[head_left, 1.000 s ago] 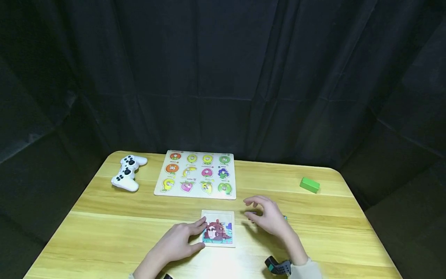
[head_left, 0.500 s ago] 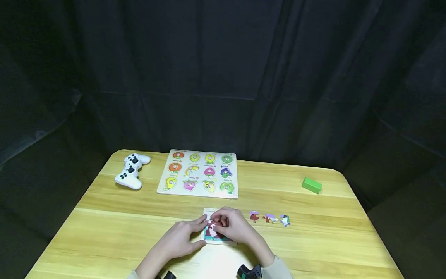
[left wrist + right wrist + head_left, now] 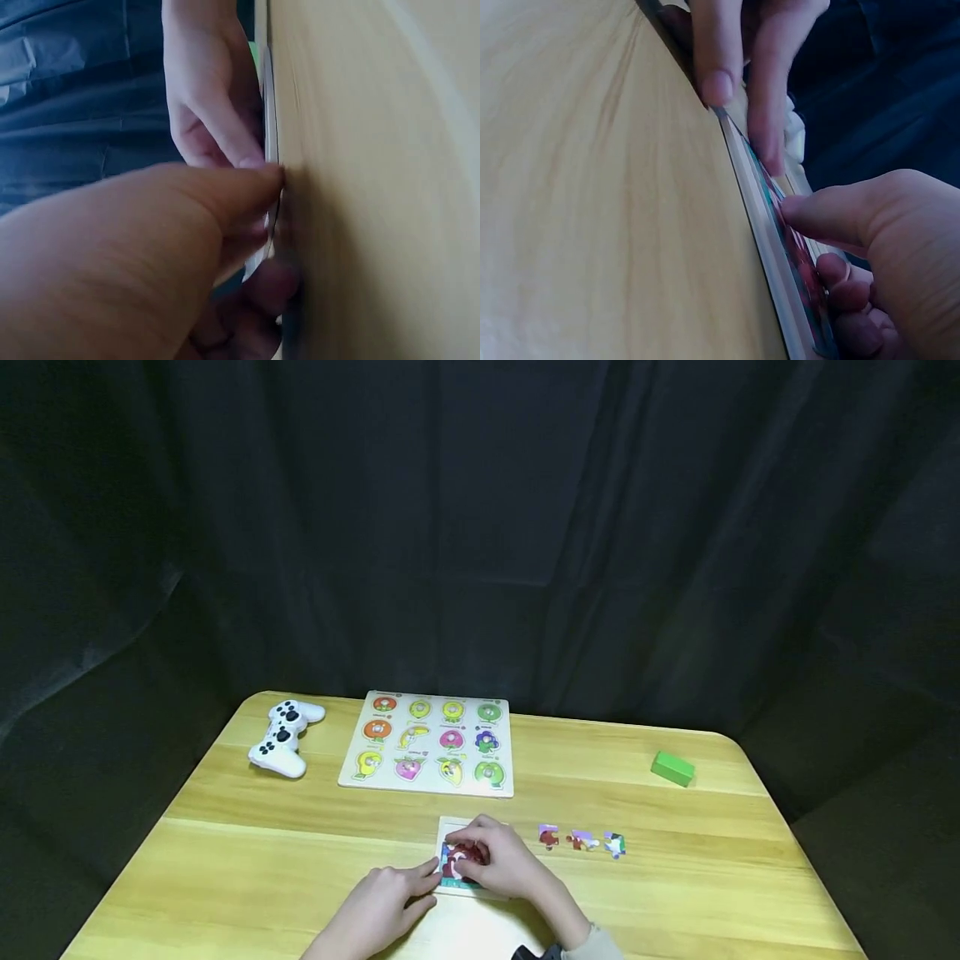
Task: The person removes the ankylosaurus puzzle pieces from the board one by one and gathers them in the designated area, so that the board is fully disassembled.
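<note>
A small square jigsaw puzzle tray [image 3: 450, 825] with a pale wooden frame lies near the front of the table. My left hand [image 3: 384, 902] steadies its left edge with outstretched fingertips, the thumb by the near corner. Over the tray, my right hand [image 3: 504, 860] has its thumb and fingers curled together on a puzzle piece, mostly hidden under them. In the right wrist view the right thumb [image 3: 799, 212] meets the puzzle picture [image 3: 799, 259]. Right of the tray lie three loose pieces: a red-and-purple piece [image 3: 548, 836], a mixed-colour piece [image 3: 582, 841] and a white-and-green piece [image 3: 615, 844].
Behind the tray lies a fruit peg puzzle board [image 3: 498, 789]. A white game controller [image 3: 281, 739] sits at the back left, and a green block [image 3: 672, 769] at the right. Dark curtains [image 3: 480, 527] enclose the wooden table [image 3: 225, 868].
My right hand has moved left from the loose pieces onto the puzzle tray, uncovering those pieces. The left hand stays at the tray's left edge, fingertips drawn slightly back.
</note>
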{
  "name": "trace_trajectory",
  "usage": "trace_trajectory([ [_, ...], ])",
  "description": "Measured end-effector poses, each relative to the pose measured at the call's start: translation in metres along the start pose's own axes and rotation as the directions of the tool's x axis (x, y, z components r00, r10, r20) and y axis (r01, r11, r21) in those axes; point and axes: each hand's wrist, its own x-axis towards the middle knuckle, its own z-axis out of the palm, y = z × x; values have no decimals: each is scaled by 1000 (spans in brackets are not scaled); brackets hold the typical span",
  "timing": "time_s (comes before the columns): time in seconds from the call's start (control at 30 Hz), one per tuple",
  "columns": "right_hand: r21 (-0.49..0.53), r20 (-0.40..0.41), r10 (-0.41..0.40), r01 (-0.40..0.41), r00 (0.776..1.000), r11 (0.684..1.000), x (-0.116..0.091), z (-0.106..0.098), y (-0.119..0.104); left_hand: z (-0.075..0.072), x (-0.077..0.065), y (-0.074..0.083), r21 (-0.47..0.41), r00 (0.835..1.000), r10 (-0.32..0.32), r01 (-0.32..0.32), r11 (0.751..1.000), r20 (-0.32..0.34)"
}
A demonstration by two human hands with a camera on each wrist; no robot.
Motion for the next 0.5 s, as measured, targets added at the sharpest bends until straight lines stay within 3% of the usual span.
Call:
trace_trajectory([
  [0.37, -44, 23, 16, -15, 1000, 999, -2, 2, -3, 8, 1, -5, -75, 986, -161, 158, 985, -33],
  [0.5, -36, 28, 29, -28, 999, 999, -1, 1, -5, 6, 3, -2, -55, 983, -183, 181, 982, -31],
])
